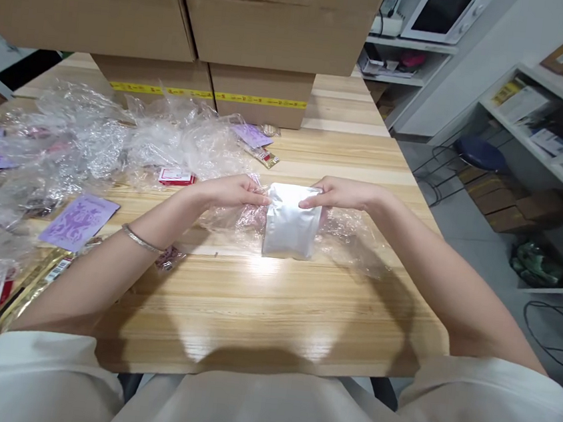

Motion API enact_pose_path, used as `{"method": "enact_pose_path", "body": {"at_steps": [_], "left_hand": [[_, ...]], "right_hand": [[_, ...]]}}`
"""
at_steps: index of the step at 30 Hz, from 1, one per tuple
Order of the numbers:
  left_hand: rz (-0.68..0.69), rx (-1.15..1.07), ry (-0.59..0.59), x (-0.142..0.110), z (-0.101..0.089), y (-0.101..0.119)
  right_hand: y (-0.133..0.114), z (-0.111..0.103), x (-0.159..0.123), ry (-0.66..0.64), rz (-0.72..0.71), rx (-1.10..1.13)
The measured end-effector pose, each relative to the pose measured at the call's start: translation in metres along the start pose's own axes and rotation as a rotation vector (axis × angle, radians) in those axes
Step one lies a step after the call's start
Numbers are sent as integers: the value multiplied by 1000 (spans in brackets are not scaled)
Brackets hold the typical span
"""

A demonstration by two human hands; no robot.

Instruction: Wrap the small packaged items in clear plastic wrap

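A silver foil pouch (291,229) hangs upright over the wooden table, its flat face toward me. My left hand (239,192) pinches the pouch's upper left edge, thumb in front. On the other side, my right hand (332,195) grips the upper right edge with its thumb laid across the front; the other fingers are mostly hidden behind. Crumpled clear plastic wrap (356,242) lies on the table behind and beside the pouch. A red and white packet (177,176) rests left of my left hand.
Clear plastic packaging (99,131) heaps over the table's left side, with purple packets (79,222) and gold packets (262,155) among it. Cardboard boxes (270,28) are stacked at the back. A blue stool (478,154) and shelves (546,135) stand to the right.
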State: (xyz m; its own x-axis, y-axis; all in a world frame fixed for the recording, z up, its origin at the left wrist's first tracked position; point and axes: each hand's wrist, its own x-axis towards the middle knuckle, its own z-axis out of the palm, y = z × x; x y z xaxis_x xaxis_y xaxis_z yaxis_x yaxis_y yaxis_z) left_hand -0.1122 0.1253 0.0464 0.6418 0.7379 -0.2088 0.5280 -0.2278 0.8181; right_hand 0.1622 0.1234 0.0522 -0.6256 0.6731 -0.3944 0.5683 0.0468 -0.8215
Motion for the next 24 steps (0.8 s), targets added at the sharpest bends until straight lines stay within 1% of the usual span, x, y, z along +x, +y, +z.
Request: {"method": "enact_pose_path", "body": {"at_steps": [1, 3, 5, 8, 10, 12, 14, 17, 20, 22, 24], "left_hand": [[-40, -47, -61, 4, 1, -5], [-135, -165, -233, 11, 3, -16], [-207, -247, -296, 17, 5, -25], [-291, -263, -372, 24, 7, -34], [-342, -246, -380, 24, 8, -36], [-389, -229, -349, 20, 9, -37], [-404, -166, -305, 12, 6, -37], [-359, 29, -244, -6, -1, -39], [-373, 231, -130, -27, -8, -43], [-381, 449, -32, -41, -7, -41], [-332, 732, 120, -53, -1, -34]], "right_hand": [[6, 0, 6, -12, 11, 18], [15, 1, 16, -32, 41, 61], [22, 5, 22, -51, 88, 105], [29, 8, 25, -72, 148, 141], [32, 6, 22, -107, 195, 128], [37, 0, 15, -150, 238, 74], [43, -8, 4, -158, 262, -18], [57, -21, -15, -143, 294, -155], [71, -28, -36, -119, 368, -281], [75, -24, -51, -3, 469, -426], [70, -13, -66, 216, 543, -638]]}}
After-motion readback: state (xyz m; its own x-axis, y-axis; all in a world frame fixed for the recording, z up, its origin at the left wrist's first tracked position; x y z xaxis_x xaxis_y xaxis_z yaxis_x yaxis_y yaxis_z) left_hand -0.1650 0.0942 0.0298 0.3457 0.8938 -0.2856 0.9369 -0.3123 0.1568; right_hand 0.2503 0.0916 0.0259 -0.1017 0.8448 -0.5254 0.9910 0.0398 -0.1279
